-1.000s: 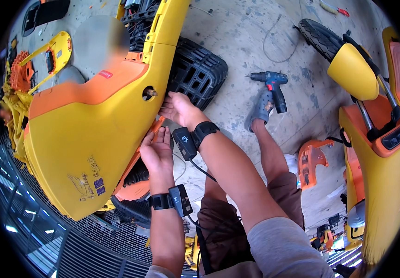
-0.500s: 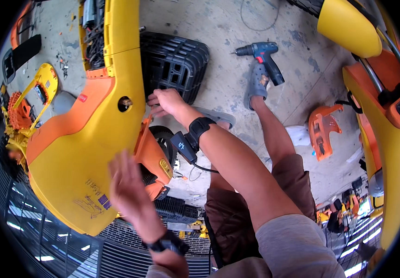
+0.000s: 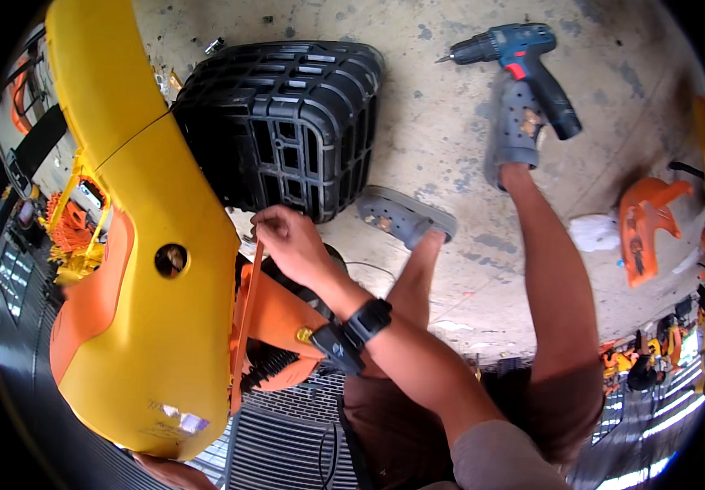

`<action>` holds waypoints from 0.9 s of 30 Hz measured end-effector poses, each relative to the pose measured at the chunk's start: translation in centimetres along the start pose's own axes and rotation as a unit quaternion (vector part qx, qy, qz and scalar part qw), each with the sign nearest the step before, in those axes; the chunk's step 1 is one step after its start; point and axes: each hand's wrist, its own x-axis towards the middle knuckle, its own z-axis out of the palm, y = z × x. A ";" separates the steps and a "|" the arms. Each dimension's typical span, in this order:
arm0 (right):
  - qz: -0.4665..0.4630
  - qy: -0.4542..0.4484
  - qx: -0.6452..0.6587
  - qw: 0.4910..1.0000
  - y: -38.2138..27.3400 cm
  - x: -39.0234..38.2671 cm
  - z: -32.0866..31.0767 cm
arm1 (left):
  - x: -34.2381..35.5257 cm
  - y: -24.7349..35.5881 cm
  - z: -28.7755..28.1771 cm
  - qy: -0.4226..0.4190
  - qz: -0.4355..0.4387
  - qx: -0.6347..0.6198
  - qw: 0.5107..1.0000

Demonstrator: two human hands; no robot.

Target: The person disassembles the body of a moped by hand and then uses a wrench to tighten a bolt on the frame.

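A large yellow vehicle body panel (image 3: 156,327) with a round hole fills the left side. Along its right edge runs a narrow orange trim panel (image 3: 244,327). My right hand (image 3: 291,245) is at the upper end of that trim, its fingers curled in a pinch. Whatever sits between the fingertips is too small to make out. Of my left hand (image 3: 171,474), only a strip of skin shows below the yellow panel's lower end; the fingers are hidden. A black spring (image 3: 269,371) and an orange cover (image 3: 287,314) lie just right of the trim.
A black plastic crate (image 3: 312,131) stands on the concrete floor beyond my right hand. A blue-black cordless drill (image 3: 528,61) lies by my right shoe (image 3: 516,122). Farther right are an orange plastic part (image 3: 642,229) and a white cloth (image 3: 594,233).
My view has shifted closer to the yellow panel. My right hand's fingers have gone from spread to pinched at the trim. My left hand has moved down, mostly behind the panel.
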 end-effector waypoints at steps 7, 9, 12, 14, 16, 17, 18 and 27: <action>-0.025 -0.040 0.010 0.999 0.3 0.8 -0.4 | 3.1 -0.4 1.8 0.073 0.032 -0.066 0.995; -0.039 -0.033 0.027 0.998 0.8 0.7 -0.2 | 5.3 -3.8 -0.1 0.109 0.066 -0.004 0.992; -0.105 -0.006 0.012 0.994 0.3 1.2 0.5 | 2.9 -0.7 2.7 0.121 0.028 -0.095 0.988; -0.064 -0.022 0.022 0.997 -1.6 1.1 0.6 | 3.6 -1.6 2.2 0.107 0.054 -0.115 0.986; -0.090 -0.006 -0.045 0.995 -3.1 1.5 1.5 | 2.5 -0.4 3.3 0.109 0.054 -0.125 0.985; -0.167 0.058 -0.063 0.982 -3.0 2.0 2.7 | 2.8 0.1 3.2 0.106 0.033 -0.126 0.986; -0.191 0.065 -0.108 0.973 -3.8 2.3 3.0 | 2.5 0.2 3.2 0.109 0.032 -0.134 0.984; -0.197 -0.015 0.131 0.972 -10.0 6.5 2.6 | 2.5 0.7 3.4 0.115 -0.004 -0.176 0.978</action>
